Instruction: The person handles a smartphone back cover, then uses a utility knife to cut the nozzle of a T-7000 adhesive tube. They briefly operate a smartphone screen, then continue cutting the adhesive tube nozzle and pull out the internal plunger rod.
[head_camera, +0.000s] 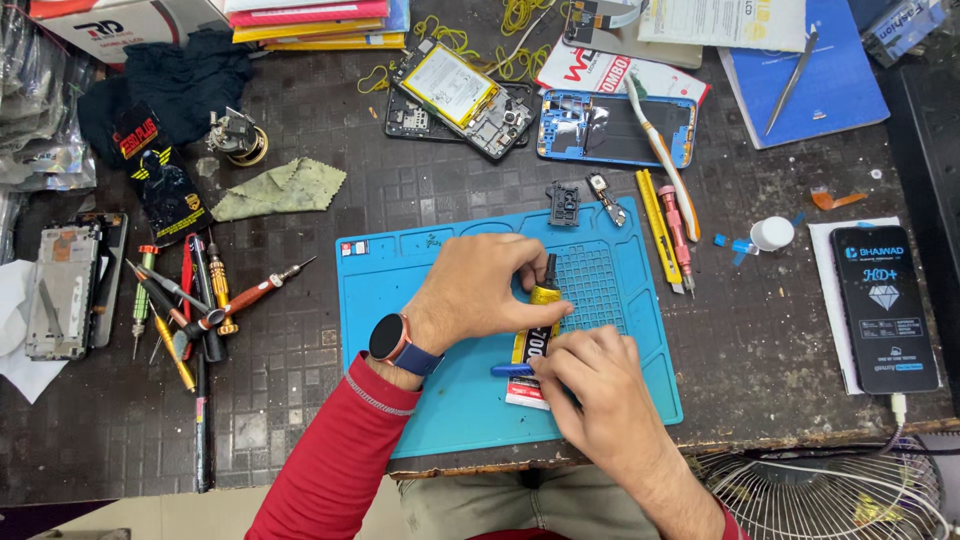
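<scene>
A yellow and black glue tube (533, 335) with a black nozzle lies upright over the blue work mat (450, 400). My left hand (475, 288), with a watch on the wrist, pinches the tube near its nozzle end. My right hand (592, 385) grips the tube's flat lower end, where a blue key-like piece (508, 369) sticks out to the left. Both sleeves are red.
An opened phone with a yellow battery (455, 88) and a blue phone frame (612, 128) lie at the back. Several screwdrivers (190, 300) are scattered left. A phone (885, 305) on white paper sits right. Tweezers, a white cap (771, 233) and a fan grille (830, 495) are nearby.
</scene>
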